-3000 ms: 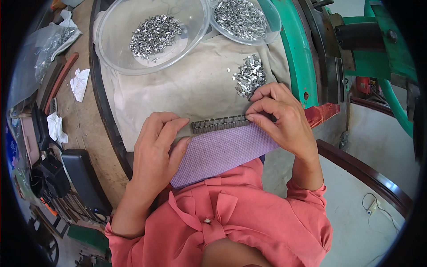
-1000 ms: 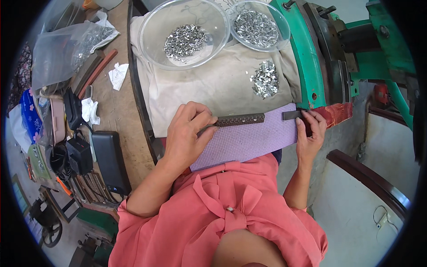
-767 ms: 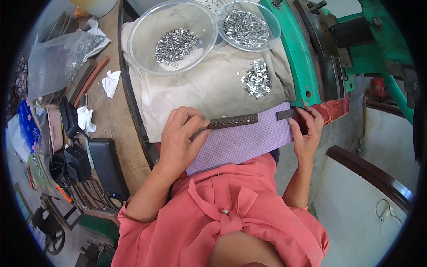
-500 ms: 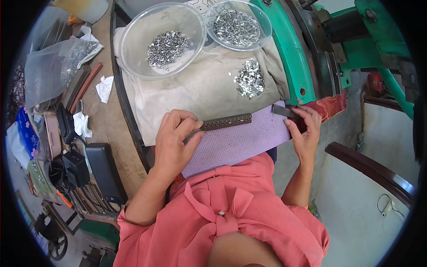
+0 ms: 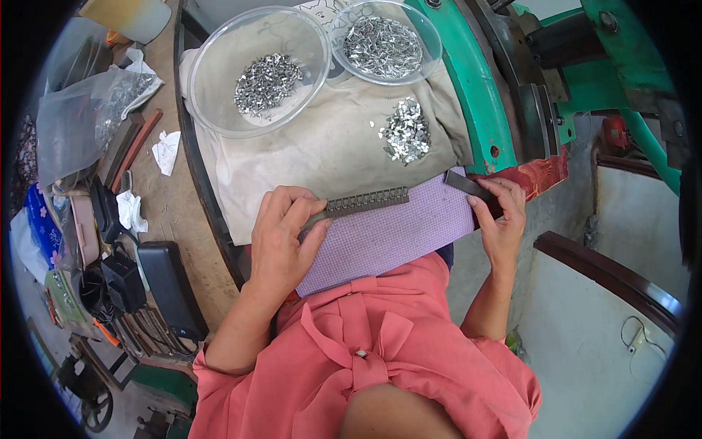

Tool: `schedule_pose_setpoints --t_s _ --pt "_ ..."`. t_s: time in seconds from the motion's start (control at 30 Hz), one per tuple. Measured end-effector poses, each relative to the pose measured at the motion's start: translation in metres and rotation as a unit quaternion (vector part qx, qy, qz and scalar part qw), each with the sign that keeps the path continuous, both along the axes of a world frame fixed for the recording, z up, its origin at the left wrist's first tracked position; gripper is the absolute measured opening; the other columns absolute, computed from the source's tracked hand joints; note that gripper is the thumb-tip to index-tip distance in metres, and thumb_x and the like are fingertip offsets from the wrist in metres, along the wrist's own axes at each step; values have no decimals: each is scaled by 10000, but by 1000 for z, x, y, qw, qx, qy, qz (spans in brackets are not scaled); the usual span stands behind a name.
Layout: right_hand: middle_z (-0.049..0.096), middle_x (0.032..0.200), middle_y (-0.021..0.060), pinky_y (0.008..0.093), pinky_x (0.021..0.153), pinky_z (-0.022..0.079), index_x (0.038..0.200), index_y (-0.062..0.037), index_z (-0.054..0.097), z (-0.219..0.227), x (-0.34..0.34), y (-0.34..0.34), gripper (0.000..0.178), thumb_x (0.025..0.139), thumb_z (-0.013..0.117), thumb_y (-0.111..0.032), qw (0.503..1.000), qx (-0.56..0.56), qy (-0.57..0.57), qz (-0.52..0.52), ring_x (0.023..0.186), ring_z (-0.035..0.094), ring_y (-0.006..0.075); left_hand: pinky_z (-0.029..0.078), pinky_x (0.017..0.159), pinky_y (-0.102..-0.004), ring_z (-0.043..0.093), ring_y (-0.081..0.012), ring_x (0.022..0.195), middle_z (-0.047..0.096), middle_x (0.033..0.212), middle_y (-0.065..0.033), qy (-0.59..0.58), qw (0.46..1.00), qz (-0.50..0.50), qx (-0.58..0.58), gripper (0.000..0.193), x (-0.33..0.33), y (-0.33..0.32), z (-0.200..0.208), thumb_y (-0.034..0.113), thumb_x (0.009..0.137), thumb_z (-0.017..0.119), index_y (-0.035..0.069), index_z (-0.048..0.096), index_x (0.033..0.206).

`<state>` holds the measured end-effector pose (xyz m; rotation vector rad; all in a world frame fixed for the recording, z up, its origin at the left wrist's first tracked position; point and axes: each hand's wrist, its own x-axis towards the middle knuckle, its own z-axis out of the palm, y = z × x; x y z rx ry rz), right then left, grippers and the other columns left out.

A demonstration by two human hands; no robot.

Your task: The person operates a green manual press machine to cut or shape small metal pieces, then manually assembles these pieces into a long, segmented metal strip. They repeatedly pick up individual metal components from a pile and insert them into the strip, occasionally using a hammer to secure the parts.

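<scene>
Between its thumb and fingers my left hand (image 5: 284, 233) grips one end of a dark slotted metal bar (image 5: 369, 202), which lies over a purple textured mat (image 5: 387, 241). A row of notches runs along the bar's upper side. At the mat's right edge my right hand (image 5: 502, 212) pinches a short flat dark metal strip (image 5: 462, 181), its free end pointing left toward the bar. The two metal pieces are apart. Beyond them, a loose pile of small shiny metal pieces (image 5: 406, 133) rests on a beige cloth (image 5: 314, 157).
Two clear plastic bowls stand at the back, one bowl (image 5: 196, 110) with small metal parts, the other bowl (image 5: 436, 55) with thin ones. A green machine frame (image 5: 475, 95) borders the right. On the wooden table (image 5: 186, 212) at left lie a black case (image 5: 173, 287) and a plastic bag (image 5: 73, 132).
The slotted bar has tilted slightly in my left hand, showing more of its notched side. My right hand holds the strip in nearly the same place. The view has shifted a little.
</scene>
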<state>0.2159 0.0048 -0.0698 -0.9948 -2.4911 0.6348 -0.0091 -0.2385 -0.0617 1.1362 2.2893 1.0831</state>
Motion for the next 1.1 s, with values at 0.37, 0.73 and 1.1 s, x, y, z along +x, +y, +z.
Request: schedule_pose_setpoints --t_s 0.37,0.73,1.1 --pt "637 1004 89 353 825 462 1059 -38 739 8 3 6 301 765 796 -63 1000 -12 -7 20 947 573 255 471 775 -387 569 -304 914 612 1016 -108 17 999 -3 27 263 -1 1 -2 26 737 774 19 671 978" --pt "602 880 27 344 712 453 1029 -123 774 18 -37 -43 362 679 813 -38 975 105 71 181 805 546 225 473 790 -385 572 -305 927 612 1019 -110 12 1000 -7 24 274 -1 1 -1 18 734 771 11 671 989" --pt "575 935 17 344 711 461 1097 -206 765 6 -60 -52 448 675 766 -58 959 142 27 245 848 542 214 469 847 -366 587 -301 978 618 1052 -122 -9 1000 -13 8 302 -3 -2 3 28 732 773 13 681 1020"
